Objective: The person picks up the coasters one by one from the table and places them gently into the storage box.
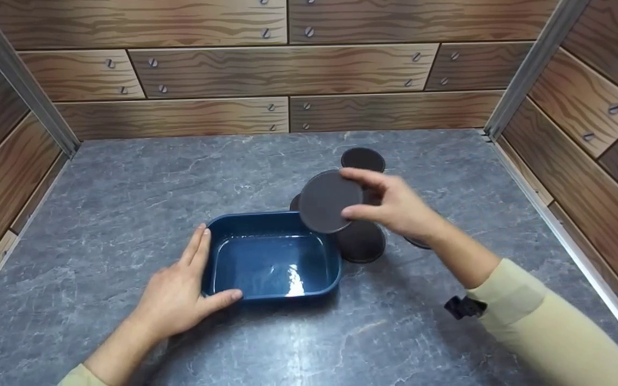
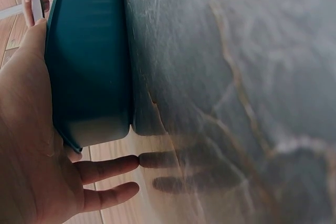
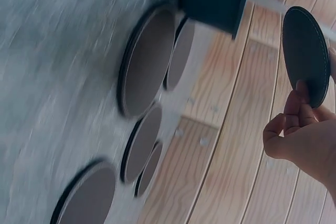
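Dark disc (image 1: 326,203) in the right hand (image 1: 403,209)

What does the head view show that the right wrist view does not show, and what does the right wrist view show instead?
Only the head view shows the left hand resting against the blue tray, the tray's inner floor, and the right sleeve.

Only the right wrist view shows the underside of the held disc, with fingertips against it.

Both show the right hand gripping that disc, other dark discs lying on the grey tabletop, part of the tray, and wood-patterned walls.
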A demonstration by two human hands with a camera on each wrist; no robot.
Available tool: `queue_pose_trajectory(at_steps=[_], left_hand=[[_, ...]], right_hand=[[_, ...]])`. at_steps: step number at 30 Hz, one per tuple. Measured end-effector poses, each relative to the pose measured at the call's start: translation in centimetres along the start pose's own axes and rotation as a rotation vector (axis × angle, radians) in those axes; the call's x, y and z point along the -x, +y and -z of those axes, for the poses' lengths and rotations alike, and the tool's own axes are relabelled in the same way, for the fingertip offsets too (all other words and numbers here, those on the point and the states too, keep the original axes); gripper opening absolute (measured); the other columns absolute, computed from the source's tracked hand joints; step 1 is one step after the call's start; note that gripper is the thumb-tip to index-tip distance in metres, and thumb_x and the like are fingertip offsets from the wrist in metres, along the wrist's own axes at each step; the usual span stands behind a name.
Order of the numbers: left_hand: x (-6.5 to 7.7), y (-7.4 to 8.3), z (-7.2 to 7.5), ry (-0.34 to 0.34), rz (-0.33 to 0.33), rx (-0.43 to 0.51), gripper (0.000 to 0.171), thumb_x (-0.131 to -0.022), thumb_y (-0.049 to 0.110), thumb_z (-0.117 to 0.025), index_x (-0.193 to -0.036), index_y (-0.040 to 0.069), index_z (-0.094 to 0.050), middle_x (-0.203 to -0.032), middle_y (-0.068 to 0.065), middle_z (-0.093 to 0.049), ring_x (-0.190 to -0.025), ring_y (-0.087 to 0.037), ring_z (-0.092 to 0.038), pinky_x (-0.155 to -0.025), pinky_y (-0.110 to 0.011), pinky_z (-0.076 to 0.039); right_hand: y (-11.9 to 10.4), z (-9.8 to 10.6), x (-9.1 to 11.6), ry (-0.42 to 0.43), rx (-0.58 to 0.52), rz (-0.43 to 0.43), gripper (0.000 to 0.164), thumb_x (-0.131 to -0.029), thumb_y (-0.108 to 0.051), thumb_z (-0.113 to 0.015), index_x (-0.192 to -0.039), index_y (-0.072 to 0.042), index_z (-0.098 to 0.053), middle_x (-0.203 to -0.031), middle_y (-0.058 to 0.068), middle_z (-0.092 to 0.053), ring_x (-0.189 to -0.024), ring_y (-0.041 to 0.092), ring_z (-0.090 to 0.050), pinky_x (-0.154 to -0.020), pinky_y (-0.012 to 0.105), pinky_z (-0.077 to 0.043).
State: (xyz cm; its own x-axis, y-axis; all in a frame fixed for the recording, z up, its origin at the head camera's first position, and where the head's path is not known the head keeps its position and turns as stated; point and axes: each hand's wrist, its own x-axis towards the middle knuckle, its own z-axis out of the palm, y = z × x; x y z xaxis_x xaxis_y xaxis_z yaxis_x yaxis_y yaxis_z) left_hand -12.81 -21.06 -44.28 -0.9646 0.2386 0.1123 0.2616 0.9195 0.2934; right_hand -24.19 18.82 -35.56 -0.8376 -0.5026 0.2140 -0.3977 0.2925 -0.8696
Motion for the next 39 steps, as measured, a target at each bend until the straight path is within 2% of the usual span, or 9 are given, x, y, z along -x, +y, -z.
queue_pose_trajectory(at_steps=[5, 9, 11, 16, 27, 35, 39], left_hand=[[0.0, 0.0, 0.0, 0.017, -0.013, 0.010, 0.125, -0.087, 0.082, -0.064, -0.168, -0.001, -0.018, -0.176, -0.017, -0.016, -0.081, -0.038, -0.071, -0.076, -0.060, -0.055], [0.1, -0.1, -0.1, 0.024, -0.016, 0.020, 0.125, -0.087, 0.082, -0.065, -0.168, -0.001, -0.019, -0.176, -0.017, -0.018, -0.085, -0.041, -0.071, -0.081, -0.062, -0.054], [0.1, -0.1, 0.0, 0.019, -0.011, 0.021, 0.125, -0.087, 0.083, -0.064, -0.168, -0.001, -0.019, -0.176, -0.017, -0.017, -0.088, -0.042, -0.072, -0.081, -0.062, -0.054], [-0.1, -0.1, 0.0, -0.002, -0.001, 0.026, 0.126, -0.087, 0.084, -0.061, -0.169, 0.001, -0.016, -0.177, -0.015, -0.013, -0.093, -0.044, -0.072, -0.084, -0.063, -0.054], [-0.1, -0.2, 0.0, -0.012, 0.010, 0.013, 0.126, -0.086, 0.086, -0.060, -0.170, 0.002, -0.015, -0.177, -0.014, -0.012, -0.093, -0.044, -0.071, -0.083, -0.063, -0.055], [-0.1, -0.2, 0.0, -0.013, 0.003, 0.018, 0.126, -0.087, 0.085, -0.060, -0.170, 0.002, -0.015, -0.177, -0.014, -0.012, -0.096, -0.044, -0.072, -0.082, -0.063, -0.055], [-0.1, -0.2, 0.1, -0.012, 0.002, 0.023, 0.126, -0.087, 0.085, -0.060, -0.170, 0.002, -0.014, -0.177, -0.014, -0.012, -0.098, -0.045, -0.072, -0.083, -0.064, -0.054]], right_hand=[[-0.4, -2.6, -0.6, -0.061, 0.052, 0.049, 0.069, -0.086, -0.011, -0.089, -0.149, -0.005, -0.061, -0.127, 0.010, -0.073, -0.108, 0.024, -0.067, -0.093, 0.031, -0.052], [-0.3, -4.6, -0.9, -0.098, 0.129, 0.079, 0.069, -0.086, -0.021, -0.091, -0.148, -0.008, -0.063, -0.131, 0.004, -0.073, -0.112, 0.022, -0.065, -0.097, 0.042, -0.049], [-0.2, -5.6, -1.1, -0.121, 0.144, 0.079, 0.070, -0.086, -0.024, -0.091, -0.148, -0.009, -0.063, -0.136, 0.003, -0.071, -0.118, 0.021, -0.064, -0.103, 0.044, -0.048], [0.0, -7.6, -1.3, -0.160, 0.184, 0.071, 0.072, -0.085, -0.030, -0.091, -0.149, -0.012, -0.063, -0.145, 0.000, -0.066, -0.135, 0.016, -0.058, -0.116, 0.040, -0.041], [0.7, -9.9, -1.7, -0.217, 0.299, 0.107, 0.071, -0.087, -0.032, -0.089, -0.149, -0.009, -0.063, -0.141, 0.004, -0.068, -0.131, 0.019, -0.061, -0.114, 0.043, -0.043], [0.9, -10.5, -1.4, -0.260, 0.479, 0.093, 0.070, -0.091, -0.042, -0.084, -0.151, -0.014, -0.061, -0.141, 0.006, -0.067, -0.133, 0.028, -0.057, -0.112, 0.057, -0.036], [1.1, -10.6, -1.4, -0.270, 0.564, 0.122, 0.071, -0.092, -0.043, -0.083, -0.152, -0.013, -0.060, -0.137, 0.006, -0.070, -0.131, 0.029, -0.056, -0.106, 0.056, -0.035]])
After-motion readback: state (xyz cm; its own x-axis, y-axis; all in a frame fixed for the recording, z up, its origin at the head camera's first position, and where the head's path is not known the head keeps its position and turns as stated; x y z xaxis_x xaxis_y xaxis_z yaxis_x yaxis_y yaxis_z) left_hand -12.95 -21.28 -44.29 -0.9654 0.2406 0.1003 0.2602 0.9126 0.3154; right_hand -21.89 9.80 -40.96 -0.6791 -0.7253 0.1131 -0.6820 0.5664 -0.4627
